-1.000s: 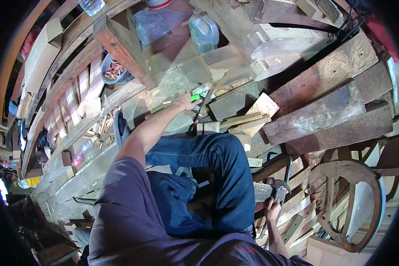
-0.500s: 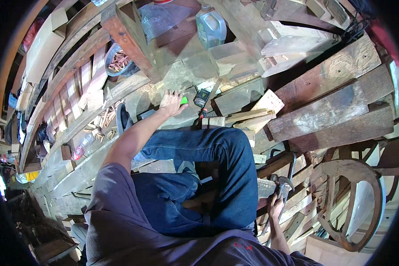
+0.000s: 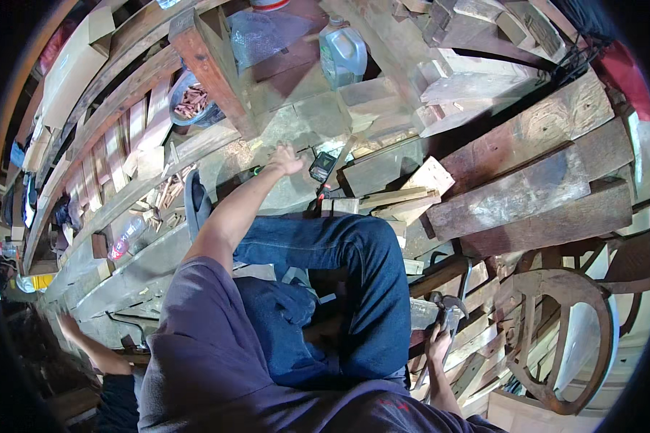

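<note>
Stretched ahead over the boards, my left hand (image 3: pixel 287 158) looks open, though its fingers are slightly blurred; nothing shows in it. Just right of it lies a dark, boxy device (image 3: pixel 323 166) with a pale face. A small dark thing with a green part (image 3: pixel 256 171) is left of my wrist, partly behind my forearm. At the lower right my right hand (image 3: pixel 438 343) is wrapped round a claw hammer (image 3: pixel 449 304), its metal head up beside my knee. A bent metal bar (image 3: pixel 467 268) stands just beyond the hammer.
Loose wood pieces (image 3: pixel 412 196) and thick planks (image 3: pixel 527 187) lie to the right, near a curved wooden frame (image 3: pixel 567 339). A plastic jug (image 3: pixel 343 54) and a bowl of wooden pegs (image 3: pixel 193 101) stand farther off. Another person's arm (image 3: pixel 97 350) reaches in at lower left.
My left hand has shifted forward and slightly right; the bright green thing beside its fingers no longer shows there. Another person's arm has come into view. My right hand still holds the hammer.
</note>
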`<state>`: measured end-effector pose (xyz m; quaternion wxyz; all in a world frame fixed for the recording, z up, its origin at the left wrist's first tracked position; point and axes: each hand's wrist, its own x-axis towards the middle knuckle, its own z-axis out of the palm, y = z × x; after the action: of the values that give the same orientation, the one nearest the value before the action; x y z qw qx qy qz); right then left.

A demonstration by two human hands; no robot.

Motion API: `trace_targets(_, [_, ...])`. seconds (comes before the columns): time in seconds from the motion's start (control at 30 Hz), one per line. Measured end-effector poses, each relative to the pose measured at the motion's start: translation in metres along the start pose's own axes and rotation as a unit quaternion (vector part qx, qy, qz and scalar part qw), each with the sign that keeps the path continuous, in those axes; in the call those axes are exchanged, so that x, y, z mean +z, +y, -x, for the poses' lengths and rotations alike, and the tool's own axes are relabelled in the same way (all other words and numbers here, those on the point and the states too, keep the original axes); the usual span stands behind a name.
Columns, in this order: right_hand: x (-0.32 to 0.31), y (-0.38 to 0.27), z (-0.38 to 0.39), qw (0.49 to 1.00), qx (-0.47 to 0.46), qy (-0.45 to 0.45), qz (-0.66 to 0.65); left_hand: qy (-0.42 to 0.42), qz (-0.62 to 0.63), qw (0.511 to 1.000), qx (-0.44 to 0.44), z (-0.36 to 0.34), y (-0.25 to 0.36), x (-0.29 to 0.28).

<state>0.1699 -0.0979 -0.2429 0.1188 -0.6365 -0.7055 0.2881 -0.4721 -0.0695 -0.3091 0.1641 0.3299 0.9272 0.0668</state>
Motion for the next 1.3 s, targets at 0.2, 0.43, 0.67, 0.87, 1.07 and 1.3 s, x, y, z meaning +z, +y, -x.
trace_targets(0.2, [0.001, 0.016, -0.001, 0.998, -0.006, 0.023, 0.053, -0.173, 0.136, 0.972, 0.087, -0.002, -0.034, -0.023])
trace_targets(0.43, [-0.002, 0.003, -0.001, 0.999, -0.019, 0.022, 0.045, -0.091, 0.097, 0.985, 0.113, 0.015, -0.043, -0.021])
trace_targets(0.67, [0.0, 0.003, 0.0, 1.0, -0.004, 0.017, 0.014, 0.027, 0.004, 0.997, 0.071, 0.009, -0.006, -0.04])
trace_targets(0.87, [0.0, 0.004, -0.001, 0.998, 0.031, 0.012, 0.052, -0.011, -0.17, 0.976, 0.139, 0.036, 0.024, -0.02])
trace_targets(1.07, [0.001, 0.01, 0.0, 0.999, 0.006, 0.013, 0.043, -0.053, -0.297, 0.933, 0.197, 0.038, 0.04, -0.022])
trace_targets(1.3, [-0.005, -0.003, 0.0, 0.999, 0.042, -0.009, 0.033, -0.075, -0.253, 0.954, 0.142, 0.038, 0.045, -0.037])
